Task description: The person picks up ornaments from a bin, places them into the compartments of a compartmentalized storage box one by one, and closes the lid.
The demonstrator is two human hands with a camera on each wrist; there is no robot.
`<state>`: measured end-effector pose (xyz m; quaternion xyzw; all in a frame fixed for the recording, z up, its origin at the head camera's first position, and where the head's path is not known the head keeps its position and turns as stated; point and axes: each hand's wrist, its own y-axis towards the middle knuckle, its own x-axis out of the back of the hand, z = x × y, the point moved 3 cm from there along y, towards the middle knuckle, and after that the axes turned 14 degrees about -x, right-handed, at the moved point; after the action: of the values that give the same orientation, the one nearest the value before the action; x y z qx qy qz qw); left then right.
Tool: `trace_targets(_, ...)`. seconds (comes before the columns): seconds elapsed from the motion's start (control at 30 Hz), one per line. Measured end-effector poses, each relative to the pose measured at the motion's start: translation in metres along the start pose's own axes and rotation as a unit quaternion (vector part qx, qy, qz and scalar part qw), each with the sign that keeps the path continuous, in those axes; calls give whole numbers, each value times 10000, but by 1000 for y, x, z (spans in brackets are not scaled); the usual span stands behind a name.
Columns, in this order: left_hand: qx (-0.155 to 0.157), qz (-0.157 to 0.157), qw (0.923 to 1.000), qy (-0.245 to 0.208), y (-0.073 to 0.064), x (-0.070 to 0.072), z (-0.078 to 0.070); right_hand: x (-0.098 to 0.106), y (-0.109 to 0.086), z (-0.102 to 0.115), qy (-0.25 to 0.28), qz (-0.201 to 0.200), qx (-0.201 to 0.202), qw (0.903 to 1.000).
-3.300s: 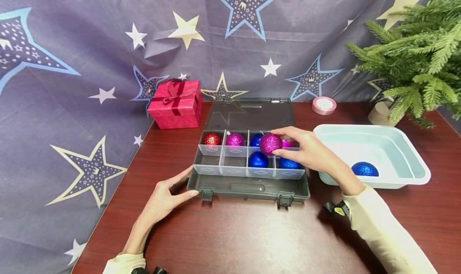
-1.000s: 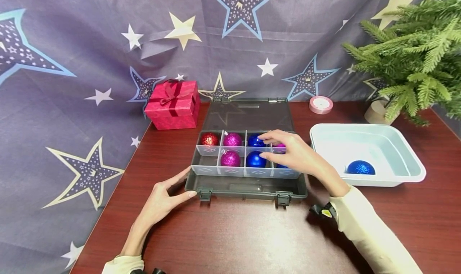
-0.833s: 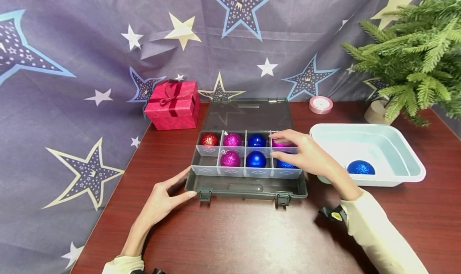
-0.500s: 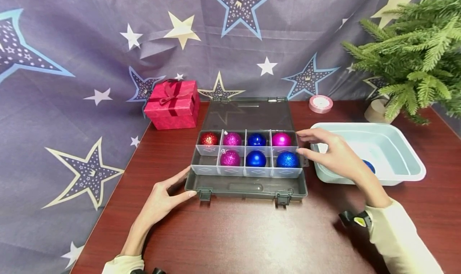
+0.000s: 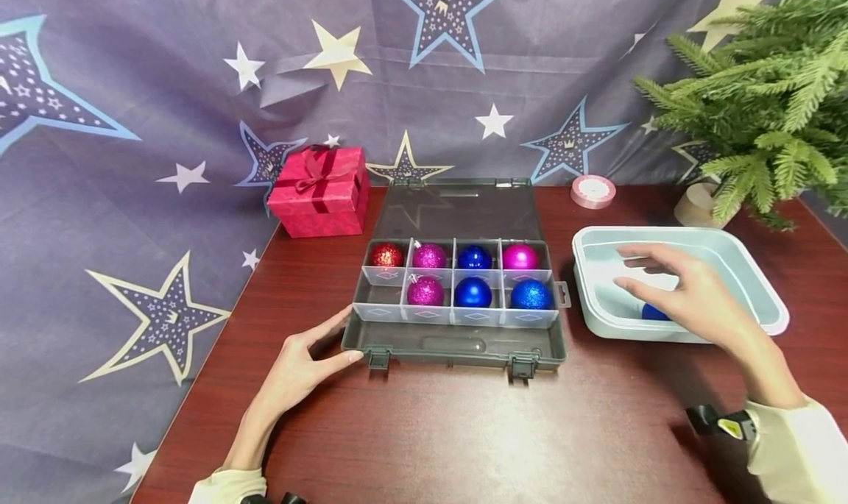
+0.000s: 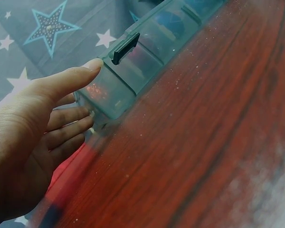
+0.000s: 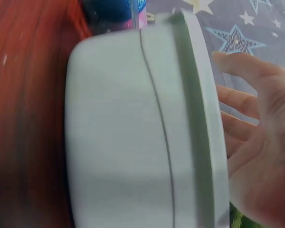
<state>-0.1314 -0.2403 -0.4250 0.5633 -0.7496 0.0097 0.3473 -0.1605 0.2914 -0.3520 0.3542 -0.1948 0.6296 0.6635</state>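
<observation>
My left hand rests at the left front corner of a dark see-through divided box, thumb on the front, fingers along the side. The left wrist view shows those fingers nearly straight. Christmas balls fill most of its compartments: a red one, glittery magenta ones, a smooth pink one and blue ones. The front left compartment holds none. Over the pale blue tub hovers my right hand, thumb and fingers apart, holding nothing. Below it, a blue ball is partly hidden.
The box lid lies tilted back behind it. A red gift box stands at the back left, a pink ribbon roll at the back. An artificial fir tree overhangs the right rear. Starry cloth hangs behind the table.
A glittery magenta ball went from my right hand into the front row's second compartment. The right hand then moved right, from above the box to above the tub. My left hand stays put.
</observation>
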Motion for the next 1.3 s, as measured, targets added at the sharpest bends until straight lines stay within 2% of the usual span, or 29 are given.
trace_targets(0.1, 2, 7, 10000, 1, 0, 0, 0, 8, -4, -8, 30, 97, -250, 9996)
trace_targets(0.2, 29, 1, 10000, -15, 1, 0, 1, 17, -7, -14, -164, 163, -480, 9986)
trace_targets(0.57, 61, -28, 10000, -54, 2, -1, 0, 38, -13, -38, -790, 620, -795, 9918)
trace_targets(0.9, 94, -42, 9999, -85, 0, -2, 1, 42, -9, -50, -1166, 1203, -1083, 9799)
trace_targets(1.1, -10, -54, 9999, -101, 0, -3, 2, 40, -5, -54, -1294, 1730, -1253, 9683)
trace_targets(1.3, -52, -65, 9999, -83, 0, -2, 1, 37, -1, -56, -1370, 2002, -1232, 9623)
